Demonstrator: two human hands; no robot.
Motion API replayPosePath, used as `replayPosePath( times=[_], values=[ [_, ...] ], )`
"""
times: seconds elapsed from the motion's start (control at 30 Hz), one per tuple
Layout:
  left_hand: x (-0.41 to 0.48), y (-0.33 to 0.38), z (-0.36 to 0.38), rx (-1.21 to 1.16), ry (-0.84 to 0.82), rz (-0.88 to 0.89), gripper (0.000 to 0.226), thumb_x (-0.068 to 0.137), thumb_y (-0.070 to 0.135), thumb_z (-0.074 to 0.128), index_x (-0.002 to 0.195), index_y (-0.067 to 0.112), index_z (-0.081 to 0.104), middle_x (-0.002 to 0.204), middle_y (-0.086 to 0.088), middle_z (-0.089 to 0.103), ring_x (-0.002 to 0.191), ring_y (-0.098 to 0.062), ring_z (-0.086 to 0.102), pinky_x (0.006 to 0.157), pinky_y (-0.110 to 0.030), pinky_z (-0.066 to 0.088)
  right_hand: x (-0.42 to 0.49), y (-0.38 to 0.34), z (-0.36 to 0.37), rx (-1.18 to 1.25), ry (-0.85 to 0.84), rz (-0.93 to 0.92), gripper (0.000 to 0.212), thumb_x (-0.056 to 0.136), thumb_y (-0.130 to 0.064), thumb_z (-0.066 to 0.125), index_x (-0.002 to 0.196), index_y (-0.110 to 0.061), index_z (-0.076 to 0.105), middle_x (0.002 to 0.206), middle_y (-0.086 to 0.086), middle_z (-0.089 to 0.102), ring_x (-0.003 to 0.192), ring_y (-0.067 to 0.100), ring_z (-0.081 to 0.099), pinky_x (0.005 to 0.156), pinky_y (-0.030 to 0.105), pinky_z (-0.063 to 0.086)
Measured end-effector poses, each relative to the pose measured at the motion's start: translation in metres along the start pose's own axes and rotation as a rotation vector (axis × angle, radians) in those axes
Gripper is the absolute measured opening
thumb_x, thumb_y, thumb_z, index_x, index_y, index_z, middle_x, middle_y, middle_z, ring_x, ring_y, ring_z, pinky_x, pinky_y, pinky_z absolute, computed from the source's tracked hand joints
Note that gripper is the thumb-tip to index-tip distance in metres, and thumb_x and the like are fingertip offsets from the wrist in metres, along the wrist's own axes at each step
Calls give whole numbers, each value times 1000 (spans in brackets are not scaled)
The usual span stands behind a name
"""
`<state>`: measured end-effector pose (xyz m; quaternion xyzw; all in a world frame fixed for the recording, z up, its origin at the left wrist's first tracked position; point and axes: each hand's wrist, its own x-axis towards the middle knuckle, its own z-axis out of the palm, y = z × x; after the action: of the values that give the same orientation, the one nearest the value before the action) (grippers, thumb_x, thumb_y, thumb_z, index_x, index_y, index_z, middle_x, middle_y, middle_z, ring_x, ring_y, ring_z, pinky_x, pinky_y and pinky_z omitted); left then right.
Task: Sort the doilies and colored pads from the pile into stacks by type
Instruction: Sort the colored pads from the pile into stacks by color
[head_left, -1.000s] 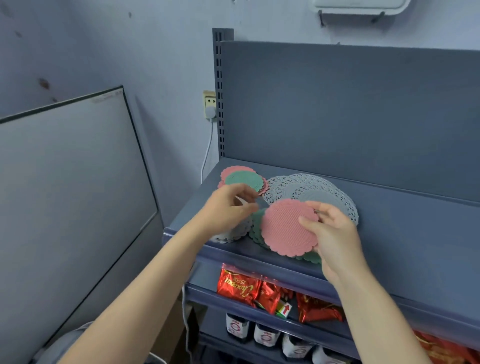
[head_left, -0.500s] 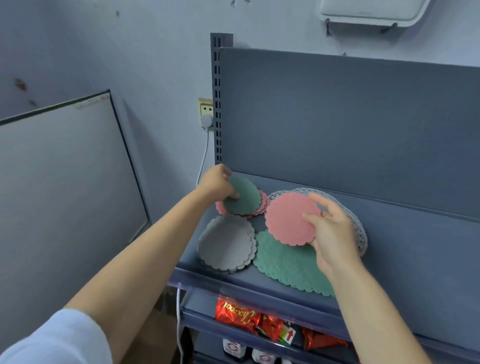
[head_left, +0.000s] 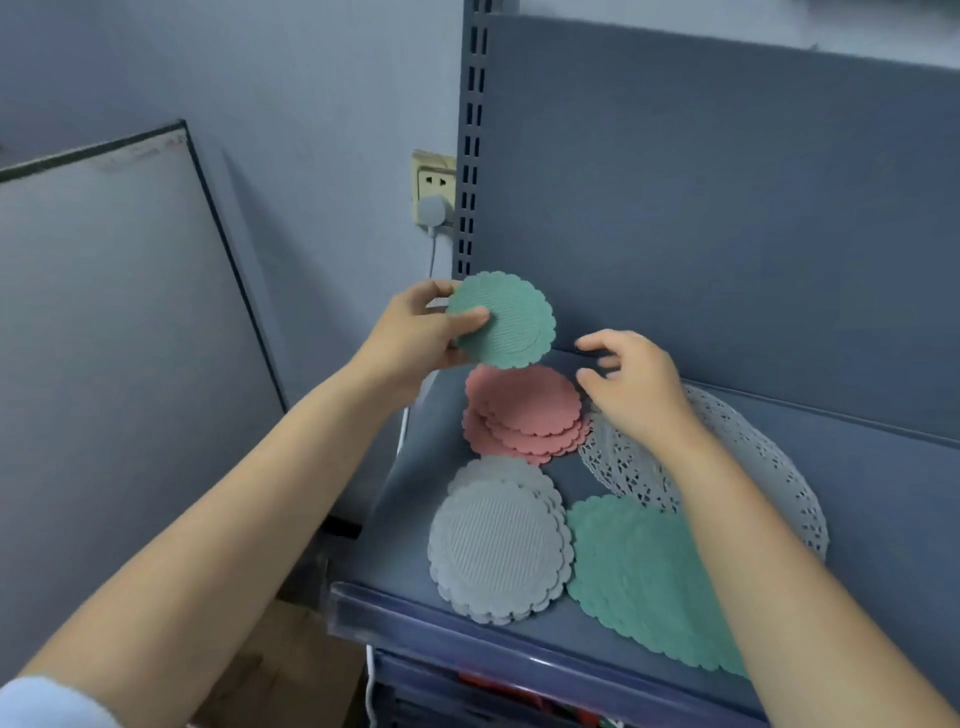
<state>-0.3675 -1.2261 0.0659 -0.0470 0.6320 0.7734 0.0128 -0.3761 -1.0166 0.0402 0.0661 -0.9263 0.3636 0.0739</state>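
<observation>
pink pads (head_left: 524, 410) rest on grey shelf (head_left: 857, 493) beside socket (head_left: 435, 182).

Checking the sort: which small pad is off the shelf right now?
The small green pad, held in the left hand above the pink stack; the grey stack also lies on the shelf.

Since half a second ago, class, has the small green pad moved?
Yes. The left hand has lifted the small green pad up off the pink stack, which stays on the shelf.
</observation>
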Motion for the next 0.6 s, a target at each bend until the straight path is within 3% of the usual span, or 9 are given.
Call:
replayPosePath(
  times=[0.13,0.23,0.3,0.37,0.4,0.47,0.53,0.6],
  values=[
    [-11,-5,45,87,-143,-34,32,84,2,70,110,8,53,88,-9,64,72,-20,67,67,-29,60,-36,0,-45,630,-272,142,51,76,11,51,116,-18,58,109,2,67,86,17,68,71,29,54],
    [-31,-18,80,245,-283,8,34,80,3,74,109,9,58,89,-7,64,75,-16,65,73,-28,58,-69,17,-80,948,-220,221,50,73,4,60,121,-13,58,91,4,68,74,16,64,57,28,52],
    [-50,-30,102,397,-353,66,38,76,7,79,109,11,63,89,4,61,67,-2,58,63,-14,50,-93,35,-96,825,-120,270,40,82,-2,65,118,-19,60,89,6,66,76,17,64,62,29,53],
    [-72,-42,122,612,-418,134,46,71,15,84,113,15,65,98,9,60,63,-1,52,61,-10,44,-116,59,-101,475,-69,276,35,79,-7,73,106,-27,64,91,4,64,78,16,61,71,26,49],
    [-85,-49,132,714,-447,173,51,69,19,86,116,18,65,105,8,61,68,-3,54,66,-12,44,-127,69,-101,307,-68,248,34,76,-8,77,99,-30,65,90,0,62,75,15,58,72,24,47],
    [-107,-66,148,945,-465,279,66,68,27,85,128,20,59,121,4,60,97,-10,59,85,-17,44,-150,84,-96,77,-92,155,38,72,-14,80,94,-37,59,88,-11,59,73,11,54,70,21,43],
    [-124,-83,160,1214,-422,386,77,73,33,79,141,22,45,133,0,52,120,-19,46,100,-26,36,-172,93,-89,-30,-77,75,41,74,-22,79,99,-43,54,88,-18,55,75,-1,50,67,17,39],
    [-135,-96,163,1363,-352,430,76,80,40,68,147,28,34,140,1,44,124,-22,35,103,-29,29,-189,103,-86,-50,-3,33,33,77,-27,76,102,-39,57,89,-18,52,78,-2,49,71,19,40]
  ],
)
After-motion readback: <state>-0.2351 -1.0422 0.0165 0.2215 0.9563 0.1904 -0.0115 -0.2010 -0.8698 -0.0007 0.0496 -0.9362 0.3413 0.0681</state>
